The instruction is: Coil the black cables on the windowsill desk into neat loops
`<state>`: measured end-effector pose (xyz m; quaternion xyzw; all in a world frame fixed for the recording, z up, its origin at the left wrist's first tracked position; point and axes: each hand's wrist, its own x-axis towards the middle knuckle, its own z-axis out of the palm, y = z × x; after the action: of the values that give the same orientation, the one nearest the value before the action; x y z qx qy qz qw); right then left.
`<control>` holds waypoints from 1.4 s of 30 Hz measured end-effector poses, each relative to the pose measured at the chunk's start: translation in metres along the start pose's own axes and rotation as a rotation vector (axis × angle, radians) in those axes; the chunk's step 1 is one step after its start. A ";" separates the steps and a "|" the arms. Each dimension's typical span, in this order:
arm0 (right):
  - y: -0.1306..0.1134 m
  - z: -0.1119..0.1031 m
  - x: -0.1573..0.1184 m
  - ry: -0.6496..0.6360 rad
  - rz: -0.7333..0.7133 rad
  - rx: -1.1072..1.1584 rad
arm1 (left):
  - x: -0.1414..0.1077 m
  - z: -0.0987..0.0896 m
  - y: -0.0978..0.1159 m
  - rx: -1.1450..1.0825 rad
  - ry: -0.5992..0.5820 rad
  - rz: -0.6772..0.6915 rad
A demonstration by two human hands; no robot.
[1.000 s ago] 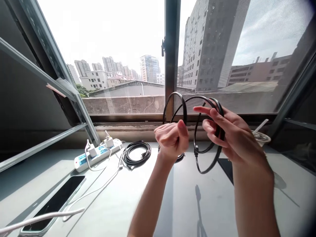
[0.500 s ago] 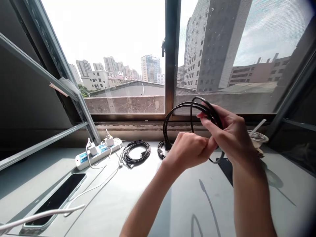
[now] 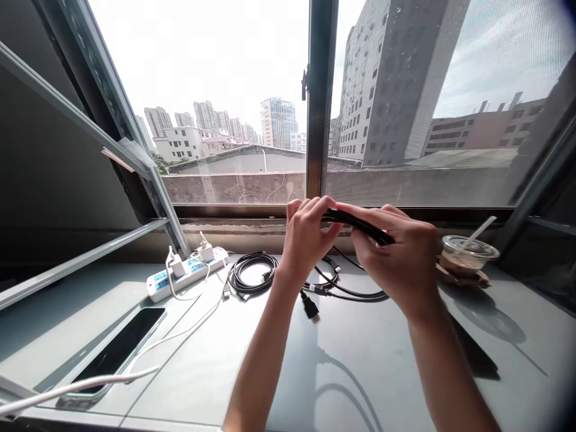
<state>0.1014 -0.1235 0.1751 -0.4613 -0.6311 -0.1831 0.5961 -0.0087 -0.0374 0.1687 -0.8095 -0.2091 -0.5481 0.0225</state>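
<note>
A looped black cable [image 3: 360,225] is held up between my two hands above the table. My left hand [image 3: 310,231] grips the left part of the bundle, fingers bent over its top. On the right part, my right hand [image 3: 396,246] pinches it between thumb and fingers. A black plug [image 3: 310,308] with a metal tip, which looks like HDMI, dangles below my left hand. Lower loops hang under both hands. Behind them lies another black coil [image 3: 335,267], partly hidden. Left of my left hand rests a coiled black cable [image 3: 254,273] with its plugs showing.
A white power strip [image 3: 186,273] with chargers and white cables stands at the back left. Nearer lies a phone [image 3: 119,345]. A lidded cup [image 3: 468,255] with a straw is at the right, beyond a dark flat object [image 3: 477,351]. The window [image 3: 234,174] borders the back.
My left hand has risen and turned, now gripping the top of the cable bundle. The loops swung from above the hands to below, and a plug now hangs free. The view has shifted slightly.
</note>
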 end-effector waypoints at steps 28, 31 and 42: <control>0.015 0.000 0.007 -0.187 0.382 0.523 | 0.005 -0.019 0.010 -0.080 0.342 -0.374; 0.015 -0.017 0.010 -0.214 0.437 0.611 | 0.004 -0.011 -0.003 -0.155 0.122 -0.494; -0.008 -0.029 0.005 0.166 0.382 0.691 | -0.010 0.033 0.005 -0.739 -1.020 -0.857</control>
<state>0.1121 -0.1483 0.1889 -0.3264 -0.5082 0.1172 0.7883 0.0186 -0.0364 0.1475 -0.7654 -0.2926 -0.1013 -0.5643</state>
